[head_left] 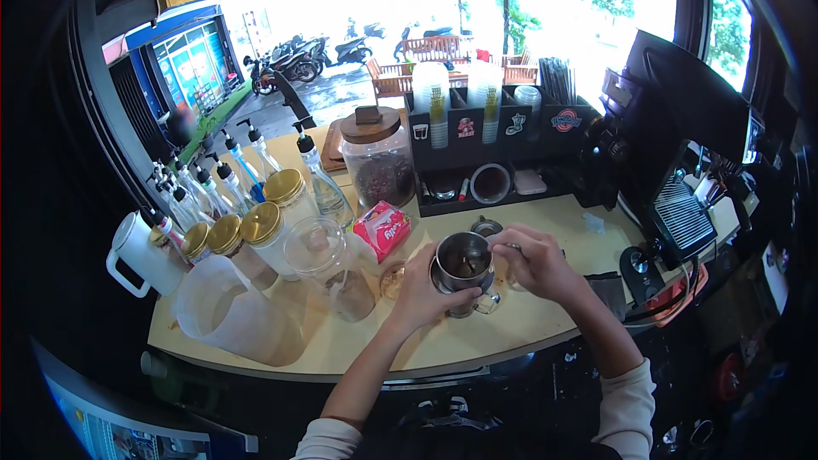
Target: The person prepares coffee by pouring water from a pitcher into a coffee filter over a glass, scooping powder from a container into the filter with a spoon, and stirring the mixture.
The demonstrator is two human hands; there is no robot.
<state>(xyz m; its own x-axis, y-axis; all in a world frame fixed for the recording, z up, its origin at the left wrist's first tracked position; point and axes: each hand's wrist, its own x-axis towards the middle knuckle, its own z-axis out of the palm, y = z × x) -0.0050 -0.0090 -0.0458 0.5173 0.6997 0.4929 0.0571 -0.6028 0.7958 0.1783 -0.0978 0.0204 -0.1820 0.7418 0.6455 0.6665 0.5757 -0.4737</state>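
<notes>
My left hand (419, 291) is closed around the side of a metal coffee drip filter (454, 249), its thumb across the near side. The filter sits on top of a glass mug (489, 301), with dark contents inside. My right hand (538, 262) pinches the handle of a small spoon (509, 246) at the filter's right rim, and the spoon slants into the filter. Behind the filter lies a small round metal lid (486, 226). A small glass container (393, 279) stands left of my left hand, partly hidden by it.
Left stand a clear plastic jug (317, 247), a frosted tub (213, 298), gold-lidded jars (261, 223) and pump bottles (315, 172). Behind are a pink tissue pack (383, 230), a wood-lidded jar (376, 158) and a black cup rack (503, 136). A monitor (686, 102) stands right.
</notes>
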